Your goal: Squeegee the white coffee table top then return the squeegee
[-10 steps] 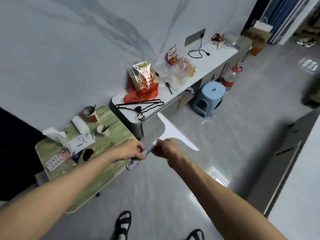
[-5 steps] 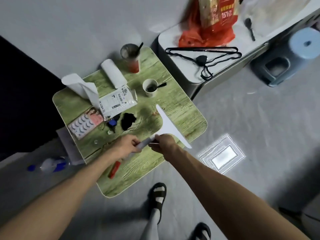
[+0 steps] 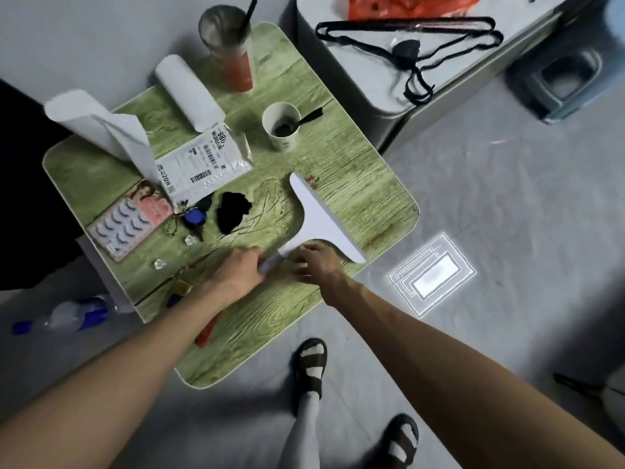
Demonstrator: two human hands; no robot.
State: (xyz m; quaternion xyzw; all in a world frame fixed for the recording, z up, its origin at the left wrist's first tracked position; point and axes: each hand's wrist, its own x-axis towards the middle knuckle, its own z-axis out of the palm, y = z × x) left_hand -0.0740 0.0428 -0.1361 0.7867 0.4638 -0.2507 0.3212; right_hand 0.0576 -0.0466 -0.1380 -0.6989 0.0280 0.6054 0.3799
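Note:
A white squeegee (image 3: 321, 221) with a wide blade hangs just over the green wood-pattern table (image 3: 341, 157), blade pointing away from me. My left hand (image 3: 236, 275) is closed around its grey handle. My right hand (image 3: 318, 262) pinches the neck where the handle meets the blade, and it looks blurred. The white coffee table (image 3: 365, 79) stands at the upper right, beyond both hands, with black hangers (image 3: 409, 49) and an orange bag (image 3: 399, 5) on it.
The green table holds a straw cup (image 3: 230, 45), a paper cup (image 3: 282, 126), a paper roll (image 3: 189, 93), a parcel (image 3: 203, 164), an eyelash pack (image 3: 128, 221) and keys (image 3: 194, 216). A blue stool (image 3: 561, 82) is at right, a spray bottle (image 3: 67, 313) on the floor at left.
The view has tilted down from the room to the green table. Both hands have carried the squeegee from mid-air near the white table to low over the green table.

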